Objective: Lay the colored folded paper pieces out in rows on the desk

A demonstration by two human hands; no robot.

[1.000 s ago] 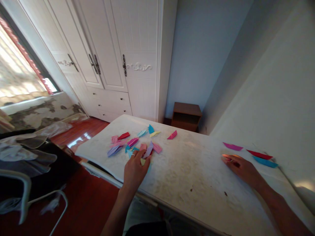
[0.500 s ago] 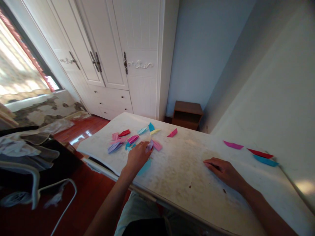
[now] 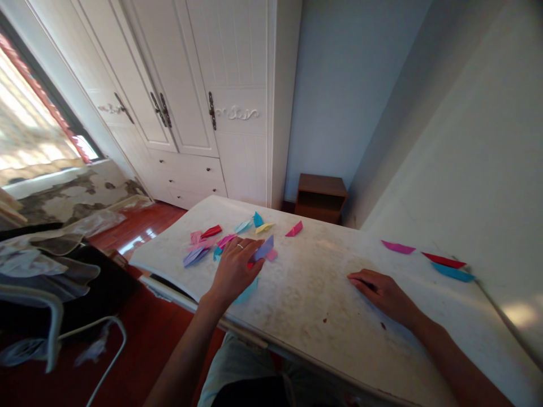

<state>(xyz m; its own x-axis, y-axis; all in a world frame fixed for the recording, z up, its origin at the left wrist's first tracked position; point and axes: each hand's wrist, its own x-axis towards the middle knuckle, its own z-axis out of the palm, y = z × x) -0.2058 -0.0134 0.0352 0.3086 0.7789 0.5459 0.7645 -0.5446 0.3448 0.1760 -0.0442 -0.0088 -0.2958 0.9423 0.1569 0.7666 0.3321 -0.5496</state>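
A white table (image 3: 314,294) carries a scatter of several folded coloured paper pieces (image 3: 207,243) at its far left. My left hand (image 3: 236,267), with a ring on one finger, is among them and pinches a purple folded paper piece (image 3: 264,249), lifting its end off the table. A light blue piece (image 3: 246,290) lies under that hand. My right hand (image 3: 382,293) rests on the table to the right, fingers curled low and pointing left; nothing shows in it. Near the right wall lie a magenta piece (image 3: 397,247), a red piece (image 3: 443,260) and a blue piece (image 3: 453,273).
A white wardrobe (image 3: 203,102) stands behind the table, with a small brown nightstand (image 3: 321,198) beside it. At the left are a window, a red wooden floor (image 3: 139,226) and a chair with cloth and plastic (image 3: 46,265). A white wall runs along the table's right edge.
My right hand slid left, away from the pieces near the wall. My left hand reached into the pile and picked up the purple piece.
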